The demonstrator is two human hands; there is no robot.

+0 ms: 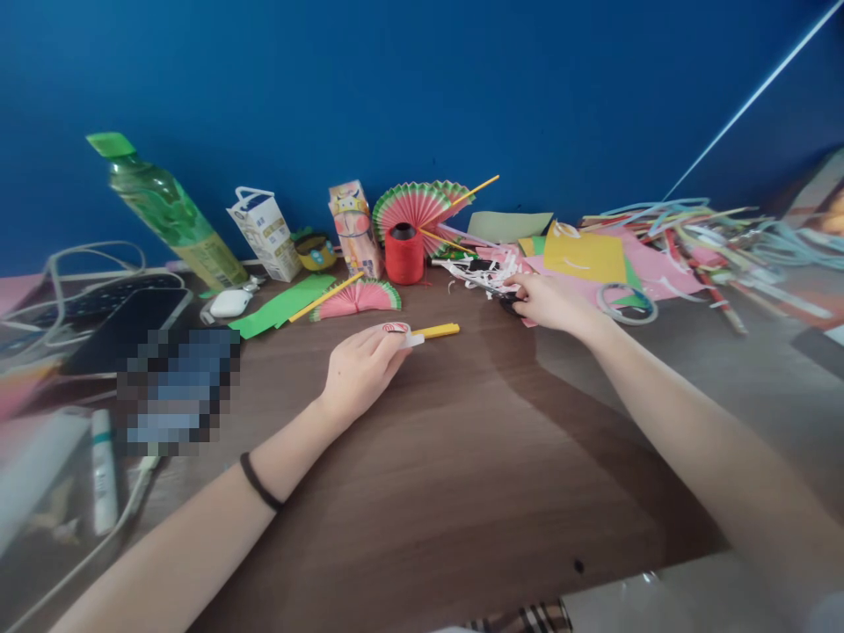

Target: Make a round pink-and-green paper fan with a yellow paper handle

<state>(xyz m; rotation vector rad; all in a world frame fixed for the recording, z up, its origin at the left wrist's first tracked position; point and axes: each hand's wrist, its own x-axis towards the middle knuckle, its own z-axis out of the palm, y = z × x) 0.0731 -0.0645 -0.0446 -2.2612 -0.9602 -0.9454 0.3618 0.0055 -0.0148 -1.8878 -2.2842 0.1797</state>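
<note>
In the middle of the table, my left hand (361,369) is closed on a short bundle of yellow sticks (440,331). A small white piece with red print (396,328) is also under its fingers. My right hand (550,301) reaches to the back, its fingers closed around the black handle of what look like scissors (507,304). White paper scraps (478,274) cover much of the blades. Between the hands and the wall stand a red thread spool (404,255) and a pleated watermelon-patterned paper fan (405,207). A second, folded fan (360,301) lies in front of the spool.
On the left are a green bottle (178,215), a milk carton (265,233), green paper strips (283,305), a white earbud case (229,303) and a marker (104,472). Coloured paper (586,262), a tape roll (626,303) and a heap of sticks (725,255) lie right.
</note>
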